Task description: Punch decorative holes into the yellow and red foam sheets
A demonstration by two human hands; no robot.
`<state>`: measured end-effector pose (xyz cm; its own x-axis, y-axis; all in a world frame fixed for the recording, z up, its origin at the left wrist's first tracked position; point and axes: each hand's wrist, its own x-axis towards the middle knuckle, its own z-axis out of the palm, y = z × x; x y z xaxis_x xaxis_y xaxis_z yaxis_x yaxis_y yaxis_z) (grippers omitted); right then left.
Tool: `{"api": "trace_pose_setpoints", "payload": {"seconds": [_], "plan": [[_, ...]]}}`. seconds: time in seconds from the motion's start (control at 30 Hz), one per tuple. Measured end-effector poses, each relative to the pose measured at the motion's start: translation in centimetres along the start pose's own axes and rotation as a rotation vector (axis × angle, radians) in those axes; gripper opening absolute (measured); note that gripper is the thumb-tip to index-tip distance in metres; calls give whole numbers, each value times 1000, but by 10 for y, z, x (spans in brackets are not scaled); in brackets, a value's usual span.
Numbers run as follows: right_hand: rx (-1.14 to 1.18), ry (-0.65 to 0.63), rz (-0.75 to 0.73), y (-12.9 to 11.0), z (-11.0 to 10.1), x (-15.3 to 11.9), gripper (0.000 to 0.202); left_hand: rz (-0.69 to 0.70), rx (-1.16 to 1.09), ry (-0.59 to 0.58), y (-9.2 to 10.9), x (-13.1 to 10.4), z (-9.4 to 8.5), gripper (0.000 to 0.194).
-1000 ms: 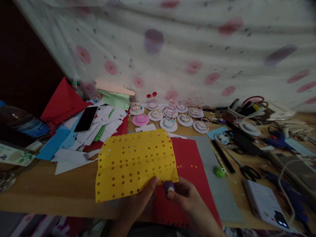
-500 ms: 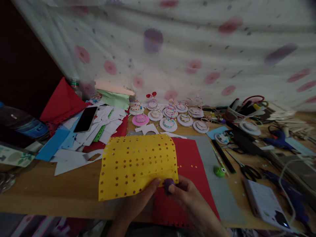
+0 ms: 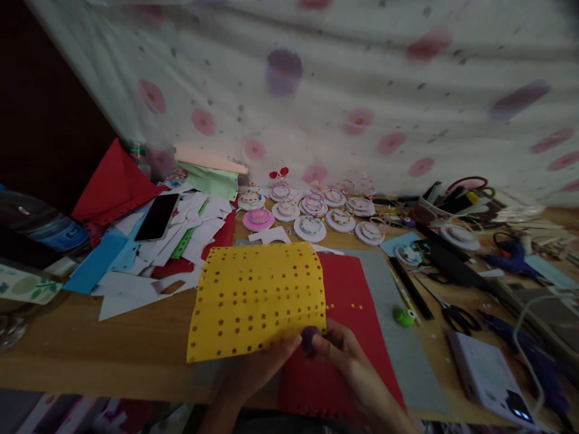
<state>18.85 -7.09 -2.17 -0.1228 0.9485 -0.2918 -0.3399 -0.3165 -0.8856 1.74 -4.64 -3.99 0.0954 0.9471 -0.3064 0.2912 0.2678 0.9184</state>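
Note:
A yellow sheet of paper (image 3: 257, 301) full of star-shaped holes is held up, its surface slightly bowed. My left hand (image 3: 266, 361) grips its lower edge from below, thumb near the right part of that edge. My right hand (image 3: 350, 355) is closed round a small purple paper punch (image 3: 310, 340), which sits on the sheet's lower right edge with the thumb on it. Under both hands lies a red sheet (image 3: 348, 277) with a few small yellow stars (image 3: 353, 307) on it.
Several small decorated paper hats (image 3: 310, 228) stand at the back. Paper scraps and a phone (image 3: 157, 217) lie on the left, beside a water bottle (image 3: 45, 223). Scissors (image 3: 455, 313), a green-topped pencil (image 3: 404, 316), blue glue guns (image 3: 513, 256) and a white device (image 3: 486, 374) lie on the right.
The yellow sheet has shifted a little right and its lower left corner has risen. My left thumb has moved right, closer to the punch. The right hand is almost where it was.

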Motion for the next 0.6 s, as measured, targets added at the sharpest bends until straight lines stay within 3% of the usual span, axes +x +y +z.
{"api": "trace_pose_setpoints", "payload": {"seconds": [0.07,0.13,0.2,0.3,0.6], "plan": [[2,-5,-18,3,2,1,24,35,-138,-200,1,-1,10,36],[-8,3,-36,7,5,3,27,66,-273,-242,4,-2,26,32],[-27,26,-45,11,7,5,29,44,-296,-103,7,-3,44,17],[-42,47,-45,17,7,7,26,8,-282,56,6,-1,62,13],[-7,37,-21,23,5,17,30,-17,-291,161,8,7,64,18]]}}
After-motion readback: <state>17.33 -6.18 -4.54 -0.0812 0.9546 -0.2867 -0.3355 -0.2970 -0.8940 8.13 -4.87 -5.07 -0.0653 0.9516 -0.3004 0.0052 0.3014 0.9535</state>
